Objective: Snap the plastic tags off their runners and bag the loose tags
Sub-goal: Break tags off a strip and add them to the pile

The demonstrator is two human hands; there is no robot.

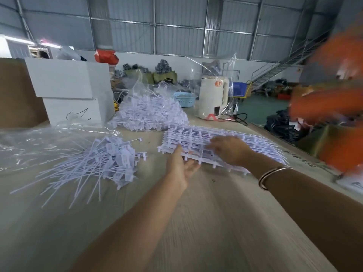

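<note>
On table: white runner stack [216, 142] | left grip [181, 165] wide, touching | right grip [229, 150] wide, pressing

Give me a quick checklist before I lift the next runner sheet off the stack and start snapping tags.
1. Left hand at the near edge of the runner stack: ok.
2. Right hand resting flat on top of the stack: ok.
3. Firm grip on a single sheet: cannot tell, blurred.
4. Loose tags pile lying apart from the stack: ok.
5. Clear bag open for tags: cannot tell.
</note>
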